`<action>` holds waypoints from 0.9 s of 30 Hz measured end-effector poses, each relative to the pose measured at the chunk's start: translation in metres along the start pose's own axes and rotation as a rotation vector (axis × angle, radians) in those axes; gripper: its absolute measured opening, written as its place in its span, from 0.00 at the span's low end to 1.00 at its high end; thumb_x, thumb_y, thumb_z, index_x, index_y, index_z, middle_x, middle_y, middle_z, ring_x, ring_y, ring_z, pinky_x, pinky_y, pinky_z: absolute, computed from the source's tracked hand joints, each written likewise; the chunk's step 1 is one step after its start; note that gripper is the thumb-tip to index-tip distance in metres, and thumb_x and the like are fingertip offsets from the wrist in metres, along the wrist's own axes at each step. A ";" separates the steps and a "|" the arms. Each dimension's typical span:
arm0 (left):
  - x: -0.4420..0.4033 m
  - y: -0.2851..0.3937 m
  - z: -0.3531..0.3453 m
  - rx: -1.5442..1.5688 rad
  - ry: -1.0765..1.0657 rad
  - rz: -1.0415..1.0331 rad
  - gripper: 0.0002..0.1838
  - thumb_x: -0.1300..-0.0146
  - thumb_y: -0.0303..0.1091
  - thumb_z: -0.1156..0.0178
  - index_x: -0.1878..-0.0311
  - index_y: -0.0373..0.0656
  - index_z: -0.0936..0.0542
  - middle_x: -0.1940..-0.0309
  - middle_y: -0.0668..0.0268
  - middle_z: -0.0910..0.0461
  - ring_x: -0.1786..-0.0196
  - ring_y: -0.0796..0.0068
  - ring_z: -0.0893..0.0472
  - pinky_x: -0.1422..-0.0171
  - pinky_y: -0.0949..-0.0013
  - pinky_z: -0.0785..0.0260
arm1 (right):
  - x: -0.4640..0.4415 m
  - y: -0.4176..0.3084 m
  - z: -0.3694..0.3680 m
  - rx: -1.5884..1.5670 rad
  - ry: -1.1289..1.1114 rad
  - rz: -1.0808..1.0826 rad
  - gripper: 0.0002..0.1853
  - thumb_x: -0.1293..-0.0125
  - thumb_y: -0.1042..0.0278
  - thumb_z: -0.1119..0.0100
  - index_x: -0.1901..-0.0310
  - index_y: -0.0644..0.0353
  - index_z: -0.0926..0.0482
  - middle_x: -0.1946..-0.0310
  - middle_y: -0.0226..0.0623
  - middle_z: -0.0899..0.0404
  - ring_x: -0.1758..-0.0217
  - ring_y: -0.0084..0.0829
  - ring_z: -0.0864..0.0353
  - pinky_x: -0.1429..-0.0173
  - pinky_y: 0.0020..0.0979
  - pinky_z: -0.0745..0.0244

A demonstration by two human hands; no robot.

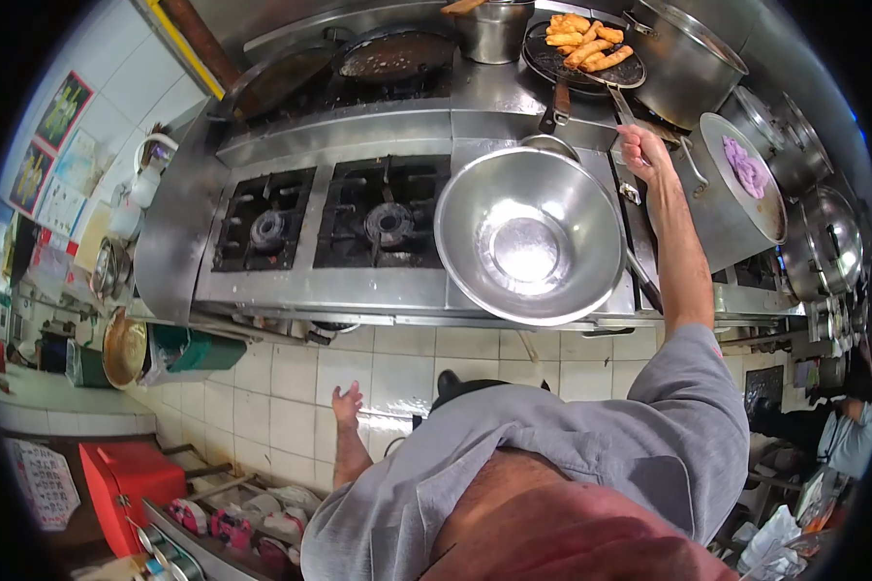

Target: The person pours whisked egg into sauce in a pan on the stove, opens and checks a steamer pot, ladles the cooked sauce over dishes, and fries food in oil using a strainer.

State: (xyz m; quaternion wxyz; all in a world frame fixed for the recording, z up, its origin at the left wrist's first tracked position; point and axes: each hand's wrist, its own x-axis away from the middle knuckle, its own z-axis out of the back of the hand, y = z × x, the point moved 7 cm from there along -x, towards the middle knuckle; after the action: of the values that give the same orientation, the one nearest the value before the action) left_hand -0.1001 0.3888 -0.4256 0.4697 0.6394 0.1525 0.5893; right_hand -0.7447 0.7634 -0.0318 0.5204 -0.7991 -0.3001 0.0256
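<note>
My right hand [643, 150] is closed around the handle of a skimmer [622, 108] at the upper right. The skimmer's flat round head lies over a dark pan and bears several golden fried rolls [591, 48]. Below and to the left of that hand, a large, wide steel bowl [531, 235] sits on the stove top with nothing in it. My left hand [348, 403] hangs low over the tiled floor, in front of the stove, with its fingers apart and nothing in it.
Two gas burners [389, 223] lie left of the bowl. Behind them stand a wide pan of oil [394, 56] and a steel pot [494, 29]. Large pots, one with a purple cloth [745, 167] on its lid, crowd the right. A person [848, 436] is at the far right.
</note>
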 end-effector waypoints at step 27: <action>0.351 -0.051 0.160 0.332 0.917 -0.690 0.33 0.47 0.31 0.38 0.40 0.33 0.41 0.59 0.59 0.24 0.63 0.76 0.23 0.58 0.74 0.30 | 0.296 0.144 -0.141 0.267 -0.800 -0.357 0.06 0.41 0.78 0.51 0.63 0.57 0.32 0.92 0.22 0.44 0.98 0.17 0.50 0.97 0.20 0.56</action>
State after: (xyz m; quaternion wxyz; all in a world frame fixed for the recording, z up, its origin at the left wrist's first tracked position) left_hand 0.1528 0.6104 -0.2295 0.4140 0.2980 0.6288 0.5869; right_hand -0.3873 0.7584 -0.0094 0.4584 -0.5880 -0.6044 0.2807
